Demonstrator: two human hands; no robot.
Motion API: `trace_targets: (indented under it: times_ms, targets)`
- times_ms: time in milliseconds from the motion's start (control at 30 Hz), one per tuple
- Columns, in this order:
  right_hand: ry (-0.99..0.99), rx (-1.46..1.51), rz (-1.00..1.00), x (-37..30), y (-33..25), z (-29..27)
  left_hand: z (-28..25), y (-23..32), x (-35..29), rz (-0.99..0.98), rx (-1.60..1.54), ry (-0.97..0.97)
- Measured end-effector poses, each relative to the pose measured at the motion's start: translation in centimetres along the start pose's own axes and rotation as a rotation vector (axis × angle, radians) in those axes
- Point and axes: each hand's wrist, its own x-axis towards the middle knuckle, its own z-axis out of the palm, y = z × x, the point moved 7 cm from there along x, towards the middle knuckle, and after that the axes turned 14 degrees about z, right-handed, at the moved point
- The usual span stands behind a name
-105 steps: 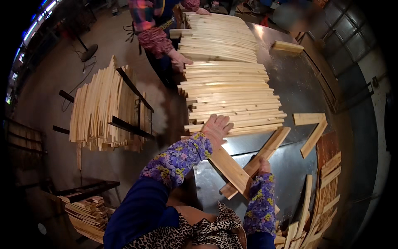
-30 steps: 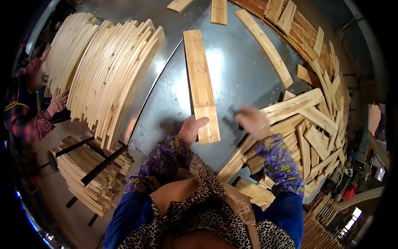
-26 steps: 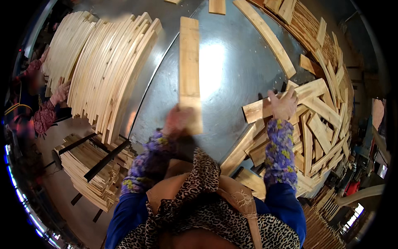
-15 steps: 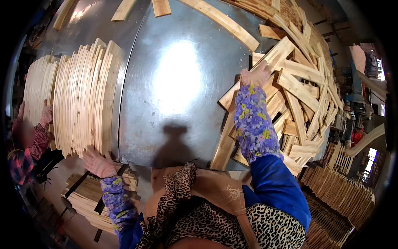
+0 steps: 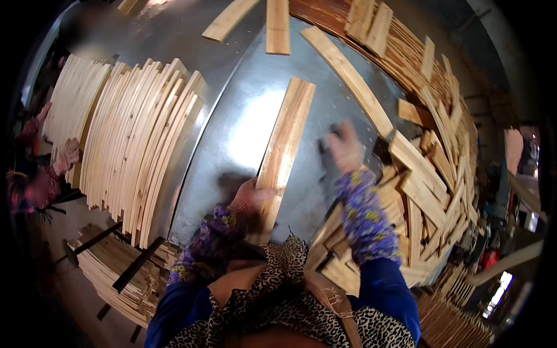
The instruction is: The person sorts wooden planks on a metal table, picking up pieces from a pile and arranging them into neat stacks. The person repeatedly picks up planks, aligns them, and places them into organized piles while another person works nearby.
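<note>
My left hand [image 5: 250, 197] is closed on the near part of a long wooden board [image 5: 290, 127], thumb across its top face. The board slants over the metal table [image 5: 214, 156], its far end pointing away from me. To the right of it, my right hand [image 5: 346, 148] is above the metal, blurred by motion, with fingers stretched out and nothing seen in them. A jumbled pile of boards [image 5: 418, 162] lies just beyond that hand. Left of the board, a row of boards [image 5: 139, 139] stands on edge, packed side by side.
Loose boards [image 5: 348, 81] lie on the far part of the table. At the left edge, another person's gloved hand [image 5: 67, 153] rests by a second row of boards [image 5: 75, 104]. Below the table's left side is a stack of boards [image 5: 110, 278] with dark bars [image 5: 139, 264] above it.
My left hand has left the upright row and now grips a board on the metal. The right hand has come off the pile, moving left. The view has turned somewhat.
</note>
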Motion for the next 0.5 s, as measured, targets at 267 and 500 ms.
trace_targets:
  times_ms: [267, 500]
  targets:
    - [0.21, -0.888, 0.203, 17.6, -1.5, -10.1, -5.7, 5.0, -1.4, 0.106, -0.084, 0.194]
    - [-0.301, 0.287, 0.198, 4.0, -2.6, -0.1, -8.5, 9.5, -3.8, 0.306, -0.319, -0.059]
